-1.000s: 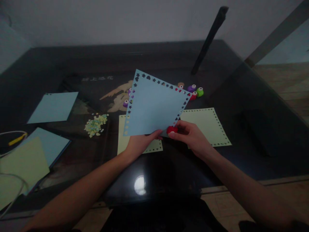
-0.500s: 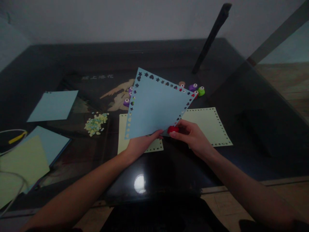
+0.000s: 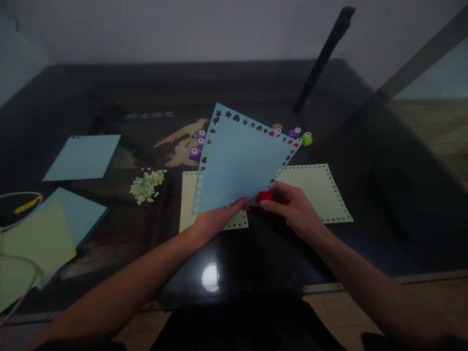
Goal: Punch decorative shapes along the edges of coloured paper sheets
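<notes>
A sheet of blue paper (image 3: 241,156) is held up, tilted, above the table. Star, heart and flower shaped holes run along several of its edges. My left hand (image 3: 219,217) supports it from below, thumb on top and fingers hidden beneath the sheet. My right hand (image 3: 292,200) is closed around a small red craft punch (image 3: 263,196) at the sheet's near right edge. Two yellow-green sheets with punched borders lie under the hands, a left one (image 3: 187,204) and a right one (image 3: 314,183). Purple punches (image 3: 195,154) show behind the blue sheet's left side.
A pile of paper cutouts (image 3: 146,186) lies left of the hands. Farther left are a blue sheet (image 3: 84,158), stacked blue and yellow-green paper (image 3: 44,234) and a white cable (image 3: 27,261). Beyond the held sheet sit a green punch (image 3: 306,140) and a dark upright bar (image 3: 323,58).
The blue sheet has turned slightly and shifted a little to the right. The red punch has moved slightly right along with my right hand, still at the sheet's edge.
</notes>
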Available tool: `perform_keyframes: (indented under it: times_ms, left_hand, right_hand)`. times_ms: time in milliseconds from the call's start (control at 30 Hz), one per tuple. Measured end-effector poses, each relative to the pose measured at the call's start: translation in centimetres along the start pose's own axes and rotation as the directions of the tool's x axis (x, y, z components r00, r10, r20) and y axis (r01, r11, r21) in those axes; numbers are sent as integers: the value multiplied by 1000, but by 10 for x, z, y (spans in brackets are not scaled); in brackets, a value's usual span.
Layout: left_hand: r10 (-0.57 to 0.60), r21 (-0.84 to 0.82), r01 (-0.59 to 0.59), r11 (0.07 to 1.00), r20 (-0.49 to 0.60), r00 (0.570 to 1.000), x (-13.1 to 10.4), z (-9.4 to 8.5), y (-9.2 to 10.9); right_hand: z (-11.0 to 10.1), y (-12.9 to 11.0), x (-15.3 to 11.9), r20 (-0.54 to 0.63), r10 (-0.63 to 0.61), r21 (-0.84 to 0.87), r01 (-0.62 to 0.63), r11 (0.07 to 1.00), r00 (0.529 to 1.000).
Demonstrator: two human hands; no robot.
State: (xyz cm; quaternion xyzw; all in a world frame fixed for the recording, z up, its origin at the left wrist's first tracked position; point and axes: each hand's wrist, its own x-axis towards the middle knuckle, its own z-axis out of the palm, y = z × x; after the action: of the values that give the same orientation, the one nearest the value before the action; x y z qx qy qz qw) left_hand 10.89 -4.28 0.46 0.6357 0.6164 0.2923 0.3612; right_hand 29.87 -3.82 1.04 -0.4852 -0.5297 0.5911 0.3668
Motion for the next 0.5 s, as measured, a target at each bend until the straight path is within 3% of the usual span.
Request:
perform_keyframes:
  times_ms: [500]
  left_hand:
    - [43, 67, -48, 997, 67, 997, -1, 5, -1]
  right_hand:
    - [4, -6, -3, 5, -29, 36, 29, 999, 1000]
